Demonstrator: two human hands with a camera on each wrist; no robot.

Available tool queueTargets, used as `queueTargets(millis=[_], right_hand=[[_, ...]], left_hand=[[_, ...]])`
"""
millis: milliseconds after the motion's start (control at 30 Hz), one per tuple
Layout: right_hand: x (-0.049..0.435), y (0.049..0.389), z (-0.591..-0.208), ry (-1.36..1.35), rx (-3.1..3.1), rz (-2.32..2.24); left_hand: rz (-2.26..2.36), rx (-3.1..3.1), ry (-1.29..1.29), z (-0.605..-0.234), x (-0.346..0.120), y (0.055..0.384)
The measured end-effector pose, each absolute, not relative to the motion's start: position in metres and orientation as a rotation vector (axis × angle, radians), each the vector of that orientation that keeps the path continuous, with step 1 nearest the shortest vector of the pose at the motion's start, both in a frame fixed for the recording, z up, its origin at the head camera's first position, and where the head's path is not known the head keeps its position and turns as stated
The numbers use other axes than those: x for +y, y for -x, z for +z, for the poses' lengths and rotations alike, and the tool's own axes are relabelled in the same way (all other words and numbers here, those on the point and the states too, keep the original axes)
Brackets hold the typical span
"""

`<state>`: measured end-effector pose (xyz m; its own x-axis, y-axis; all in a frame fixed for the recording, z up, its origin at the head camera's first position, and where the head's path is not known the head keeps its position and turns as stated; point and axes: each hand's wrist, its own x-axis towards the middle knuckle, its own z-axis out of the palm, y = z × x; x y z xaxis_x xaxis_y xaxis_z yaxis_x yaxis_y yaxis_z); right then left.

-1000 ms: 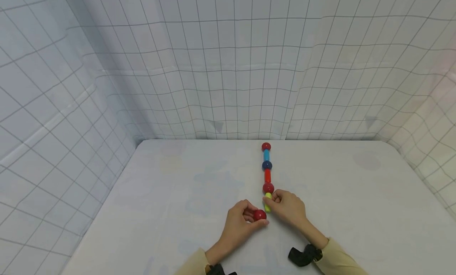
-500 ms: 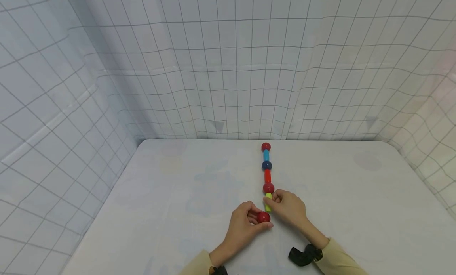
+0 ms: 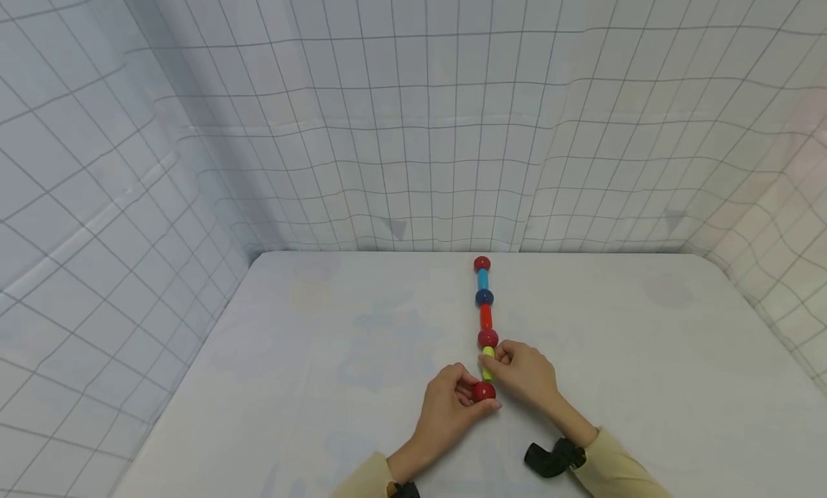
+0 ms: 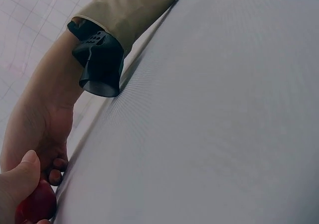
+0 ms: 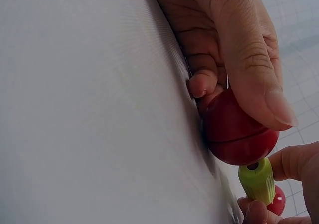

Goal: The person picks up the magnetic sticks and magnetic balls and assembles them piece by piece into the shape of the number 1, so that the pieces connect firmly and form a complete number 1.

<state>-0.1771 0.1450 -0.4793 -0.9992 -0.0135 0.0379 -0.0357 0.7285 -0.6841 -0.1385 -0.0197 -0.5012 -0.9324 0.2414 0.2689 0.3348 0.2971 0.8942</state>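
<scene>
Between thumb and fingers my left hand (image 3: 446, 410) holds a red ball (image 5: 239, 129) at the near end of a line of pieces. My right hand (image 3: 526, 376) pinches a yellow-green rod (image 5: 256, 181) just beyond that ball. In the right wrist view the ball meets the rod's end, or nearly so; a dark spot shows at that end. Beyond the rod lie a second red ball (image 3: 487, 338), a red rod (image 3: 486, 316), a dark blue ball (image 3: 484, 298), a light blue rod (image 3: 483, 279) and a far red ball (image 3: 482, 264).
The line lies on a white table (image 3: 310, 340), running toward its back edge. White curtains with a dark grid (image 3: 420, 125) hang behind and at the sides. Each wrist wears a black camera mount; the right one (image 3: 554, 458) sits close to the tabletop.
My left hand has moved right with the red ball, bringing it to the near end of the yellow-green rod. My right hand has stayed on the rod almost still.
</scene>
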Motion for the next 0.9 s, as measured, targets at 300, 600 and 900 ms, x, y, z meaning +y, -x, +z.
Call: queueTargets(millis=[300, 600, 900], right_hand=[[0.1441, 0.1788, -0.4791, -0.029, -2.892, 1.162], [0.1429, 0.1777, -0.4808, -0.024, -2.888, 1.16], [0.1429, 0.1772, -0.4802, -0.027, -2.888, 1.168]], left_hand=[[-1.704, -2.435, 0.538, -0.5018, -0.0169, 0.1398], [-1.659, -2.431, 0.524, -0.5019, -0.0137, 0.1391], [-1.569, -2.438, 0.548, -0.5021, -0.0103, 0.1379]])
